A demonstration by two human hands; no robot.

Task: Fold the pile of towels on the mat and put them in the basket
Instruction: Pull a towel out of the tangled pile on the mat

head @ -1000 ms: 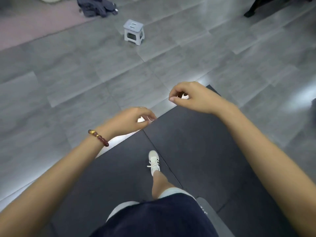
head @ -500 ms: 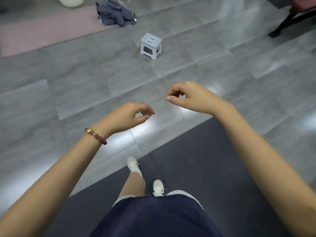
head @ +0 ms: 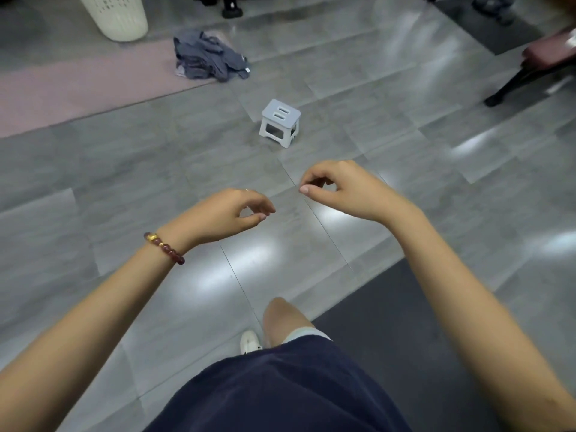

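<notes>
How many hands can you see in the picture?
2. The left hand, with a bead bracelet on its wrist, is held over the grey floor; the right hand is beside it, nearer the little stool.

No lettering can be read anywhere (a pale tag [head: 247,70] on the towels [head: 208,59] is too small).

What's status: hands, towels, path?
Empty, loosely curled: left hand, right hand. Unfolded towel pile on mat, near basket. Small stool on the way.

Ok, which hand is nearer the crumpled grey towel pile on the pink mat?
Left. The left hand is well short of the grey towel pile; the right hand lies farther right.
</notes>
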